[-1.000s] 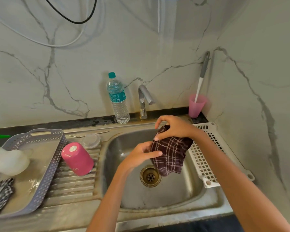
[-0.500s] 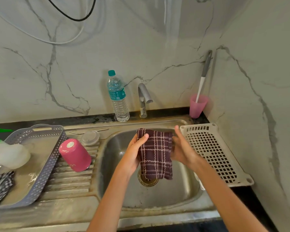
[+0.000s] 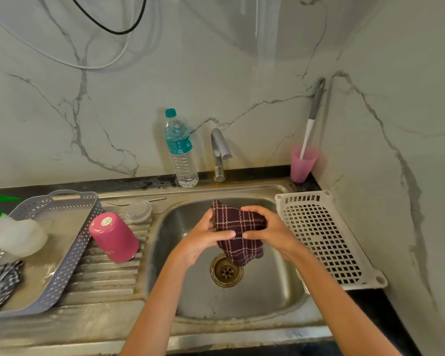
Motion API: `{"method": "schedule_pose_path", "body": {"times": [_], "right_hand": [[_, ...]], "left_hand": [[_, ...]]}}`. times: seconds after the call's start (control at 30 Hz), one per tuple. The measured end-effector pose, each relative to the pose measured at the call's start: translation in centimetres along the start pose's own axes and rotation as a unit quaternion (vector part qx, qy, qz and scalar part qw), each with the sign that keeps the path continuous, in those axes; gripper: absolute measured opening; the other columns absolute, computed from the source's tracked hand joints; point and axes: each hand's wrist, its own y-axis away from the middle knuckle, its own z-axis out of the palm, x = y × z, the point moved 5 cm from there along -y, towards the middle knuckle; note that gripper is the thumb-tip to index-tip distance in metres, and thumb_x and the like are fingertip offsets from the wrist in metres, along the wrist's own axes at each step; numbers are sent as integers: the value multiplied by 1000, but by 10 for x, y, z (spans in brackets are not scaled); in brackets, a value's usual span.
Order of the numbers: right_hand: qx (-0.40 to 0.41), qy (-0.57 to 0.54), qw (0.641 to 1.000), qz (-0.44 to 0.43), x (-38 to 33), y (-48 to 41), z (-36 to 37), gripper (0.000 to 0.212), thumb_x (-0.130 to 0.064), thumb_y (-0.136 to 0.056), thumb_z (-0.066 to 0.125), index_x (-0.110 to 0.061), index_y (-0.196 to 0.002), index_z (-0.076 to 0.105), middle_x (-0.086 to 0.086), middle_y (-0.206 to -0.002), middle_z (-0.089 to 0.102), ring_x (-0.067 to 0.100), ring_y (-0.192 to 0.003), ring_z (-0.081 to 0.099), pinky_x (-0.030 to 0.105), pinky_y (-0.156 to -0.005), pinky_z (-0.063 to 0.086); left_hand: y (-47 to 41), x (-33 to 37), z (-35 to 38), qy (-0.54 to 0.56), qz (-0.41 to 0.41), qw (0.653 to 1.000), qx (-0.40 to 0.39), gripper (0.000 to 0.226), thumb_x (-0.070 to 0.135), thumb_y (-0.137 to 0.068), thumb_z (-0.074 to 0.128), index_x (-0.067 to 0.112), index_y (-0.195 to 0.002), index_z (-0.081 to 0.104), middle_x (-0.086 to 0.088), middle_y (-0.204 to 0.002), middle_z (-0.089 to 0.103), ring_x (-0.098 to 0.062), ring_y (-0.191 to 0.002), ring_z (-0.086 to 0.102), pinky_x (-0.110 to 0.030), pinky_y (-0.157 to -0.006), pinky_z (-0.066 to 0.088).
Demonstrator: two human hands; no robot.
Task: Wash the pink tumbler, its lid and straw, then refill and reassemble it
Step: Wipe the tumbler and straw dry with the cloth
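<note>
Left hand (image 3: 206,240) and right hand (image 3: 270,232) both clutch checked cloth (image 3: 238,227) over sink (image 3: 267,291); step judged: drying hands after washing; pink tumbler (image 3: 115,237) inverted left of sink, lid (image 3: 138,211) and straw (image 3: 139,201) at sink's left rear; next likely: upright tumbler, refill from bottle (image 3: 181,150) behind sink.

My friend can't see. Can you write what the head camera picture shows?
The left hand and right hand grip a dark checked cloth over the steel sink. The pink tumbler stands upside down on the draining board, a clear lid just behind it.
</note>
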Motion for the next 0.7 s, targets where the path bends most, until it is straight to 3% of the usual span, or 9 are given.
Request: {"method": "schedule_pose_path", "body": {"times": [0.13, 0.2, 0.3, 0.37, 0.43, 0.5, 0.57, 0.7], "right_hand": [[60, 197, 978, -43, -10, -3, -9, 50, -14, -71, 82, -27, -114, 61, -11, -102, 64, 3, -95, 61, 18, -79, 53], [91, 247, 963, -66, -16, -3, -14, 41, -23, -71, 83, -23, -109, 65, -11, -95, 63, 0, -88, 59, 18, -79, 51], [128, 281, 948, -75, -16, -2, -26, 35, -38, -69, 83, -24, -97, 69, -7, -98, 51, 5, -95, 47, 17, -80, 39], [120, 243, 961, -59, -12, 0, -35, 33, -39, -67, 85, -25, -92, 68, -6, -107, 47, 6, -104, 42, 20, -89, 37], [81, 146, 986, -24, -13, 6, -38, 28, -31, -71, 84, -22, -91, 67, -6, -107, 58, 7, -103, 54, 23, -89, 47], [55, 35, 998, 1, -16, 11, -41, 22, -23, -76, 80, -20, -93, 66, -1, -96, 68, 14, -94, 66, 26, -82, 55], [81, -42, 996, 21, -16, 13, -48, 26, -21, -79, 77, -23, -100, 62, 1, -99, 67, 16, -94, 67, 28, -82, 56], [162, -150, 973, 74, -4, 13, -72, 53, -30, -78, 77, -23, -121, 48, 9, -114, 61, 23, -101, 65, 35, -81, 56]], "left_hand": [[-9, -3, -2, -32, 4, 999, 38, 87, -1, -75, 80, 14, -141, 25, -1, -110, 73, -8, -102, 68, -25, -86, 51], [-14, -1, -1, -31, 20, 998, 42, 92, -3, -76, 79, 19, -142, 19, -2, -113, 73, -8, -104, 67, -23, -84, 50], [-16, 4, 1, -50, 30, 998, 10, 96, 1, -76, 80, 33, -143, 18, 0, -115, 71, -9, -110, 64, -23, -88, 48], [-18, 8, 1, -104, 47, 993, -1, 71, 8, -78, 80, 24, -137, 44, 0, -115, 67, -14, -109, 63, -20, -84, 49], [-20, 13, 1, -135, 67, 988, 11, 42, 20, -80, 80, 24, -118, 63, -2, -112, 66, -18, -107, 62, -19, -84, 47], [-23, 15, 6, -111, 61, 992, 8, 31, 31, -82, 77, 21, -109, 65, -3, -113, 67, -16, -109, 62, -24, -92, 46], [-27, 18, 18, -48, 51, 997, -22, 36, 34, -86, 73, 15, -114, 60, -2, -114, 70, -15, -111, 64, -33, -100, 46], [-43, 31, 50, 24, 33, 999, -7, 35, 31, -91, 68, 13, -116, 53, -3, -104, 74, -18, -99, 70, -35, -85, 57]]}}
